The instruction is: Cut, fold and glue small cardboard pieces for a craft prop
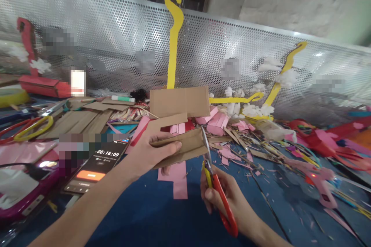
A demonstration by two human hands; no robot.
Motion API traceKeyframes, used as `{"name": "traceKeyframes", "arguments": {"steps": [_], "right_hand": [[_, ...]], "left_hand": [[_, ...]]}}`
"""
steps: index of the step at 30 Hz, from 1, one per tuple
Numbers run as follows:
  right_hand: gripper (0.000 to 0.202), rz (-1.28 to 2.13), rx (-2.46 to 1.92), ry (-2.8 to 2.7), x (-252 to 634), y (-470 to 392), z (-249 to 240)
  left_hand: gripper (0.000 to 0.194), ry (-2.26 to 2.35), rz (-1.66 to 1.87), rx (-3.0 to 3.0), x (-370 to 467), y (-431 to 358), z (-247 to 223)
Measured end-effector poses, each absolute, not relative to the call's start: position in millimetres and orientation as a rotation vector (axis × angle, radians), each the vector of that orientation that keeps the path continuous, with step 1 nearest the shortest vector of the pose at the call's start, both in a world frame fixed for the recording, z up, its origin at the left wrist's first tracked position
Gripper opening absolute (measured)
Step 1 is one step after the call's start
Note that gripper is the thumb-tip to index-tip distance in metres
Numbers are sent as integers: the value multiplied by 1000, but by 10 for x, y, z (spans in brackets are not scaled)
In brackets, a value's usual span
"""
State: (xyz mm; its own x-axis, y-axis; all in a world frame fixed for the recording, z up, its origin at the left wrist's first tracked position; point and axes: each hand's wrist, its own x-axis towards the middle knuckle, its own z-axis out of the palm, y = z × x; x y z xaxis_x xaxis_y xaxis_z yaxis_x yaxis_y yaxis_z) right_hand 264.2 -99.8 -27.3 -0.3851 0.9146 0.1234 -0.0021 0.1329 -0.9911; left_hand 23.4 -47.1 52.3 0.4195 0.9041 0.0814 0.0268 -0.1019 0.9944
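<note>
Phone, lower left of frame: display reads 00:16:09, smaller text illegible; left hand pinches cardboard piece at frame centre; right hand grips scissors, blades at cardboard's right edge.

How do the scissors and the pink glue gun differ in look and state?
The scissors have a red and yellow grip with metal blades; the glue gun is pink. The scissors are held in the right hand, at the end of a cardboard piece; the glue gun lies unheld on the table. The glue gun shows a red light, the scissors none. Both are hand tools.
</note>
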Motion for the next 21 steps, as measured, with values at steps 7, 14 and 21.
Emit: {"name": "traceKeyframes", "arguments": {"steps": [7, 14, 21], "right_hand": [[47, 1388, -917, -1530, 2644, -978, -314], [52, 1343, -946, -1548, 2653, -952, -344], [61, 1272, -977, -1613, 2694, -991, -316]], "left_hand": [[26, 840, 917, 1465, 235, -467, 501], [28, 797, 985, 1498, 246, -473, 486], [34, 813, 942, 1580, 231, -467, 469]]}}
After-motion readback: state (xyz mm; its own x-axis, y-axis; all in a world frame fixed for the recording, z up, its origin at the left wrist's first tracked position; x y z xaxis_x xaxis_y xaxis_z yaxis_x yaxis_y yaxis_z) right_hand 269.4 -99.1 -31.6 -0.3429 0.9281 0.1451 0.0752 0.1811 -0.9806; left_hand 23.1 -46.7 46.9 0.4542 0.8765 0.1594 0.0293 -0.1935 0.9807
